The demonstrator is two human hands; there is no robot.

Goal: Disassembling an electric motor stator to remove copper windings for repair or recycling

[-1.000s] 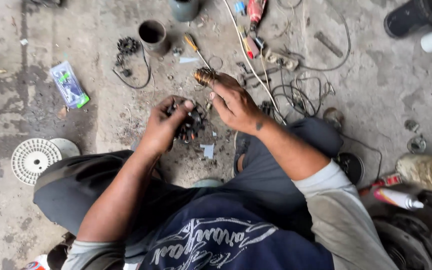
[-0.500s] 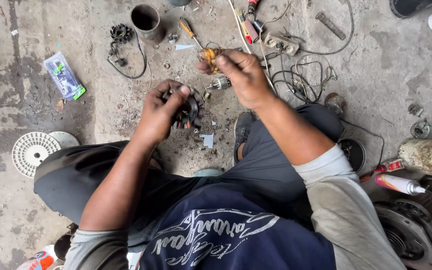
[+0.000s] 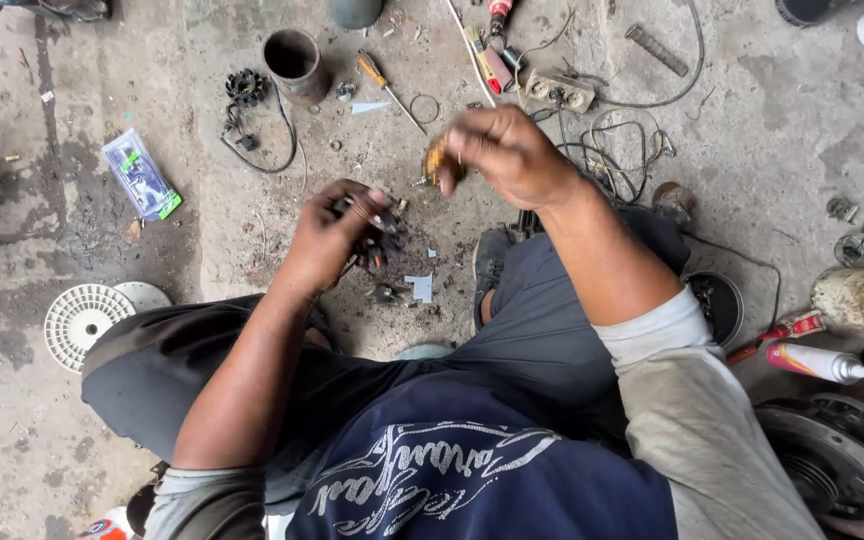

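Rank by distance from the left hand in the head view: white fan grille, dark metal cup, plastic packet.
From the left hand:
1. Dark metal cup, up ahead of it.
2. Plastic packet, off to its left.
3. White fan grille, lower left, by the knee.

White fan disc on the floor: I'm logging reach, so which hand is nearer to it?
Left. The left hand is to the right of the white fan disc; the right hand is farther right.

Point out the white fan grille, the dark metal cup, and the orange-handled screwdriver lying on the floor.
white fan grille [image 3: 83, 319], head view, on its ribbed round face.
dark metal cup [image 3: 295, 62], head view, on its open rim.
orange-handled screwdriver [image 3: 372, 71], head view, on its handle.
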